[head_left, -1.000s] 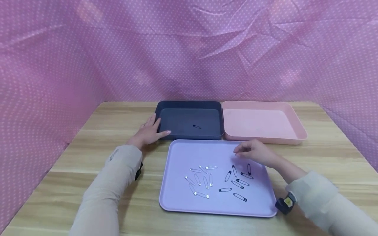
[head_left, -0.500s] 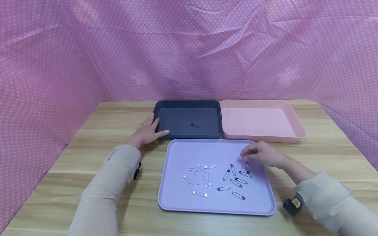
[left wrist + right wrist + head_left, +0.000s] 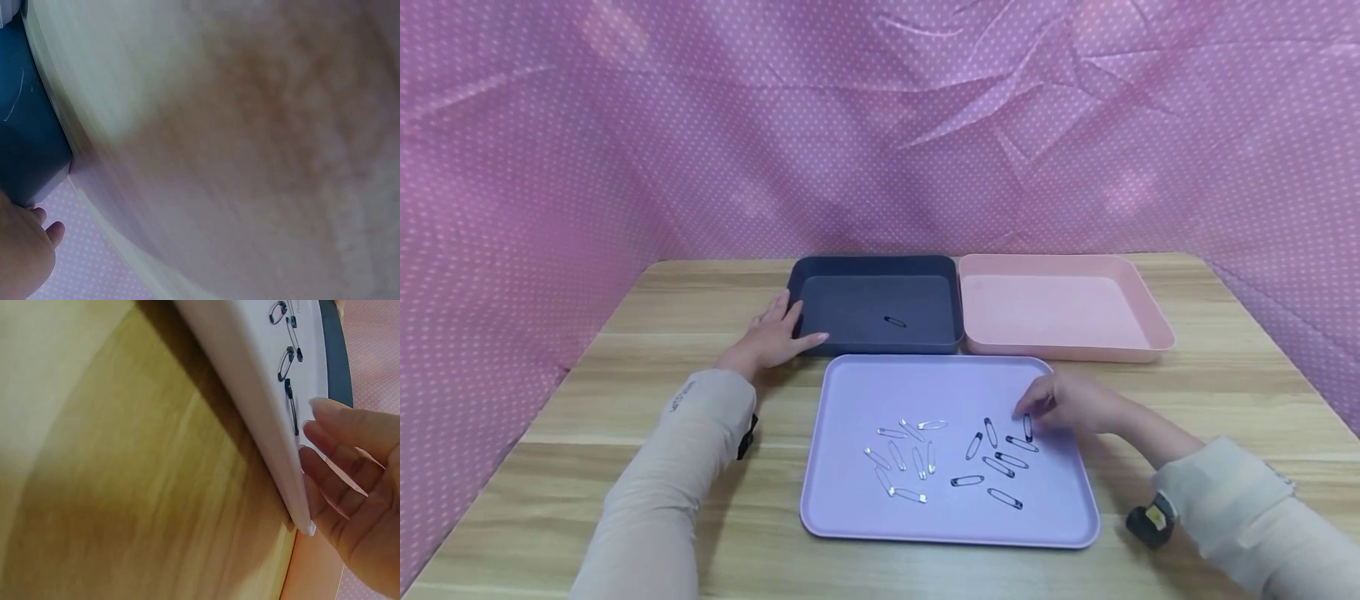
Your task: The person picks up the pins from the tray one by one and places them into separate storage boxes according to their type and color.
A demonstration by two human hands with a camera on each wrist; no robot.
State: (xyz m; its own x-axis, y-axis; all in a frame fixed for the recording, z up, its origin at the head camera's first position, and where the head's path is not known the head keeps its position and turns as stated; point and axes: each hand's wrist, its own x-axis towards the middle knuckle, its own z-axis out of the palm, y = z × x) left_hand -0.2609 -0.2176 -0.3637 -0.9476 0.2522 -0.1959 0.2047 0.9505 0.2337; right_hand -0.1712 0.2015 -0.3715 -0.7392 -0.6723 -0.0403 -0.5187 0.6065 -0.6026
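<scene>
A lilac tray (image 3: 850, 517) lies in front of me with several silver safety pins (image 3: 906, 457) on its left half and several black safety pins (image 3: 1000, 460) on its right half. My right hand (image 3: 1026, 410) reaches over the tray's right side, its fingertips just above one upright black pin (image 3: 1027, 427); the right wrist view shows the fingers (image 3: 340, 428) nearly straight beside that pin (image 3: 292, 411), holding nothing. My left hand (image 3: 772, 336) rests flat on the table against the front left corner of a dark blue tray (image 3: 808, 267), which holds one black pin (image 3: 894, 322).
A pink tray (image 3: 1157, 333) with nothing in it stands to the right of the dark one. All three trays sit on a wooden table (image 3: 1240, 392) enclosed by pink dotted cloth walls. Small black devices are strapped under both wrists.
My right hand has come down and to the right, from above the lilac tray's upper edge to the black pins. The left hand has stayed put.
</scene>
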